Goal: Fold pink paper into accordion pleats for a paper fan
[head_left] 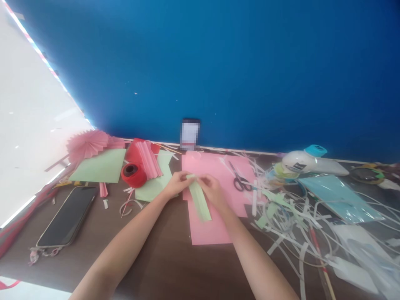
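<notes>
A narrow strip of light green paper (200, 203), with lengthwise fold lines, lies slanted between my hands. My left hand (177, 184) pinches its far end from the left. On the other side, my right hand (211, 188) has its fingers closed on the same end. The strip's near end is free and hangs over pink paper (209, 233) spread on the table. Black-handled scissors (241, 182) rest on the pink paper to the right of my right hand. Left of my left hand are a light green sheet (162, 183) and a red ribbon roll (134, 175).
A phone (68, 216) lies at the left, near a pleated pink paper fan (89, 143) and another green sheet (100, 166). Tangled white paper scraps (290, 221), a white glue bottle (298, 161) and a blue plastic-wrapped pack (342, 198) crowd the right. A blue partition (218, 75) stands behind.
</notes>
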A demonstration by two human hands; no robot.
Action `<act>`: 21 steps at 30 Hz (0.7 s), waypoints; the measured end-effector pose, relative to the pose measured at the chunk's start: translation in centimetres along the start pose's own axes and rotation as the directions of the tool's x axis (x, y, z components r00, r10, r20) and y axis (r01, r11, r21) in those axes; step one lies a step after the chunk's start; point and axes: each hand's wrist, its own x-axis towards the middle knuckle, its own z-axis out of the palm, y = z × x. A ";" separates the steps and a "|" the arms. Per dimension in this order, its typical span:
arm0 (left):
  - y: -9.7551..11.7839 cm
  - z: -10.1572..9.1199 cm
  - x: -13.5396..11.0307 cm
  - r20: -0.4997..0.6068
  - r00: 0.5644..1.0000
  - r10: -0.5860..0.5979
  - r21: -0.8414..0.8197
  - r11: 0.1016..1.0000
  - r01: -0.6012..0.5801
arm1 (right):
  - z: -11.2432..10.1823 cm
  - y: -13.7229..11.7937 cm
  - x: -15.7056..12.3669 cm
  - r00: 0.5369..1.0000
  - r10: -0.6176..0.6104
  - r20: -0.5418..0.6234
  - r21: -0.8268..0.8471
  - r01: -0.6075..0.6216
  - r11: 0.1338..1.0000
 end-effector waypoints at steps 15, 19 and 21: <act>-0.1 -0.1 0.0 0.028 0.999 -0.043 -0.096 0.994 0.046 | -0.3 1.3 0.5 1.000 0.017 0.007 0.061 -0.018 0.998; -0.3 -0.1 0.0 0.019 0.999 -0.043 -0.083 0.996 0.045 | -0.3 1.1 0.4 0.998 0.043 0.036 0.087 -0.045 0.995; -0.5 -0.1 0.1 0.016 0.999 -0.046 -0.082 0.996 0.048 | -0.3 1.0 0.4 0.999 0.049 0.017 0.090 -0.051 0.995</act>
